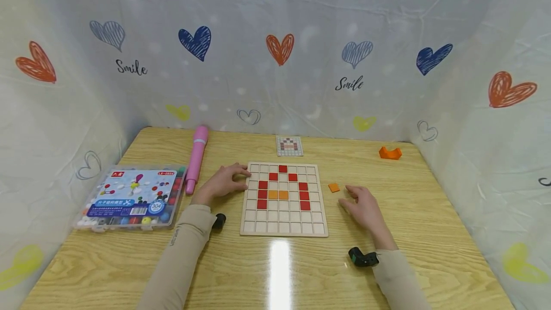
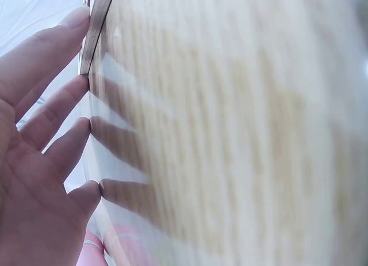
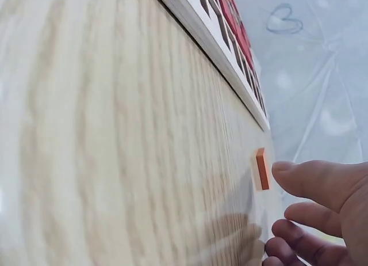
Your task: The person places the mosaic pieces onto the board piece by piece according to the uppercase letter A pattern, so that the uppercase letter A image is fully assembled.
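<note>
A square wooden grid board (image 1: 284, 228) lies on the table, with several red tiles and two orange tiles set in its cells. My left hand (image 1: 225, 183) rests at the board's left edge, its thumb and fingertips touching the rim and the tabletop, as the left wrist view shows too. One loose orange tile (image 1: 334, 187) lies flat just right of the board. Close beside that tile is my right hand (image 1: 363, 207), thumb and fingers apart, holding nothing. In the right wrist view the thumb (image 3: 313, 179) is near the orange tile (image 3: 262, 169), with a small gap between them.
Behind the board lies a small pattern card (image 1: 289, 146). A clear box of molecular model pieces (image 1: 133, 197) and a pink microphone-shaped stick (image 1: 198, 157) are at the left. An orange curved piece (image 1: 390, 153) sits at the back right, near the hanging curtain (image 1: 310, 85).
</note>
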### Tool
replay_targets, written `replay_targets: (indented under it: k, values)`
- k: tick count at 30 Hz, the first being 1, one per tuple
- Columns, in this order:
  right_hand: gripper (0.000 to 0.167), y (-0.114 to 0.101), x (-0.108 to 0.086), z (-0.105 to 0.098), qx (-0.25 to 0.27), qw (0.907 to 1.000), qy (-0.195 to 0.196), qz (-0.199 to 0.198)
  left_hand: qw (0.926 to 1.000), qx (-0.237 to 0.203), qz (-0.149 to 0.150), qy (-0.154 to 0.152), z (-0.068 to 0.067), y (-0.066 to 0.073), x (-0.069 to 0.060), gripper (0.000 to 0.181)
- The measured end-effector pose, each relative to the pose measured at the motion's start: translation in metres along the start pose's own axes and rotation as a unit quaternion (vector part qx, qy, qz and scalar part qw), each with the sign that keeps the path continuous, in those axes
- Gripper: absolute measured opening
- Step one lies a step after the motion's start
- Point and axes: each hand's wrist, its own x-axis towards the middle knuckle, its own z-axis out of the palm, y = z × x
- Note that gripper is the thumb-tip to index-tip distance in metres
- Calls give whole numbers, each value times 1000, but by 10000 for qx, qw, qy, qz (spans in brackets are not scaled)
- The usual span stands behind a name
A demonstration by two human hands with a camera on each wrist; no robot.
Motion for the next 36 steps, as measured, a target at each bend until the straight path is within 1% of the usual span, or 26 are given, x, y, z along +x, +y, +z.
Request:
replay_targets:
  k: [6,12,14,20,25,30,36]
  values:
    - [52,3,5,-2,-72,9998,-155,-107,10000,-40,-30,-28,1,-1,-1,39]
    - [52,2,17,2,-151,9993,-301,-177,10000,-12,76,0,0,-1,-2,38]
    - [50,2,21,4,-186,9991,-318,-214,10000,-27,53,1,0,-1,-2,38]
    - [45,-3,28,10,-169,9990,-251,-321,10000,53,68,-17,1,-2,-1,38]
    - [38,-4,31,11,-82,9989,-137,-434,9999,94,59,-13,0,1,-1,39]
    - [32,-1,32,11,-7,9992,-113,-396,9999,87,50,-3,0,2,-1,39]
    - [32,1,33,12,-12,9994,-143,-329,9999,77,72,5,0,1,-1,39]
